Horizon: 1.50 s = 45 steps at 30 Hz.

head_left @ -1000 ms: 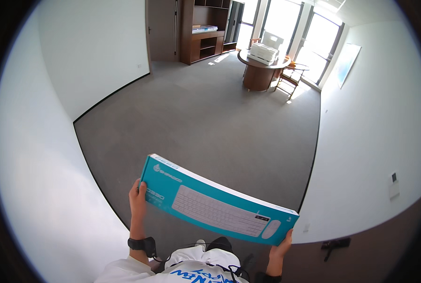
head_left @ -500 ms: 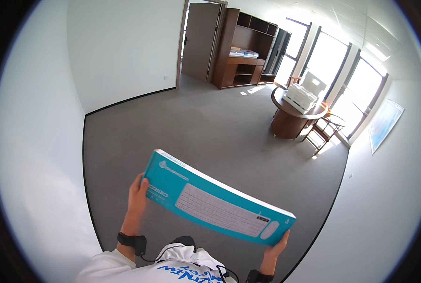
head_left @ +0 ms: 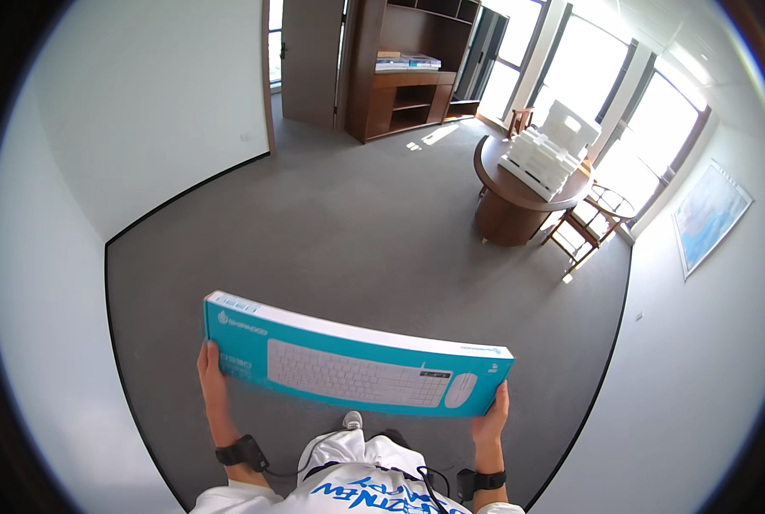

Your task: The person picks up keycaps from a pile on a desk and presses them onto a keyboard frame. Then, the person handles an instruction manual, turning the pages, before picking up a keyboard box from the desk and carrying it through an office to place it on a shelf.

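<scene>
A long, flat teal keyboard-and-mouse box [head_left: 357, 373] with a white top edge is held up in front of me, its printed face toward me. A pale keyboard and a mouse are pictured on it. My left hand [head_left: 212, 368] grips the box's left end, thumb on the front. At the opposite end, my right hand [head_left: 492, 411] is closed round the lower right corner. The fingers behind the box are hidden on both sides. Black bands with cables are strapped at both wrists.
Ahead stands a round-ended brown desk [head_left: 509, 214] stacked with white foam pieces [head_left: 543, 161], with a wooden chair [head_left: 584, 230] beside it. A brown cabinet [head_left: 412, 81] and a door [head_left: 310, 64] are at the back. White walls flank the grey floor [head_left: 331, 231].
The box has shifted left in view and lies more level, both hands still on its ends. The desk looks nearer, and a shoe now shows below the box.
</scene>
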{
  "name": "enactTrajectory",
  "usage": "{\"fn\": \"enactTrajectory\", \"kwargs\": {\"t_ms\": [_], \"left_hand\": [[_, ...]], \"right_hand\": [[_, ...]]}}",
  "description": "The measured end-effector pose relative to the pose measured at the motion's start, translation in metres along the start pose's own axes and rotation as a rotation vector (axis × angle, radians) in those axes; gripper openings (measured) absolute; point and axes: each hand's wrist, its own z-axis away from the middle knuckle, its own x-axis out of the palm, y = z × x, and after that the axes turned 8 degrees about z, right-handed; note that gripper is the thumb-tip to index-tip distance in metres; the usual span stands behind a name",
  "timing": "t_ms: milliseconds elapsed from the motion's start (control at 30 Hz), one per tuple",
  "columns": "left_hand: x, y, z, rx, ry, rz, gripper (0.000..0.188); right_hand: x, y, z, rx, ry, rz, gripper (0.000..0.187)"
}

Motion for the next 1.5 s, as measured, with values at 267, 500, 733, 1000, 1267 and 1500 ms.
{"fn": "enactTrajectory", "kwargs": {"t_ms": [267,500,733,1000,1267,1500], "left_hand": [[0.301,0.001,-0.166,0.148,-0.427,-0.113,0.040],[0.442,-0.003,-0.298,0.175,-0.199,-0.220,0.039],[0.489,-0.072,-0.399,0.045,0.218,-0.070,0.068],[0.669,-0.102,-0.565,-0.005,0.255,-0.090,0.063],[0.931,-0.094,-0.784,0.027,-0.126,-0.109,0.053],[1.077,-0.151,-0.891,-0.109,-0.126,-0.186,0.057]], "right_hand": [[-0.030,0.026,-0.220,0.010,0.226,-0.082,0.052],[0.024,0.056,-0.481,0.222,0.093,0.013,0.052],[0.110,0.034,-0.723,0.192,-0.288,0.136,0.048],[0.179,0.048,-0.944,0.175,-0.230,0.204,0.040],[0.187,0.044,-1.184,-0.057,0.054,0.007,0.041],[0.204,0.043,-1.383,0.021,0.177,0.048,0.039]]}}
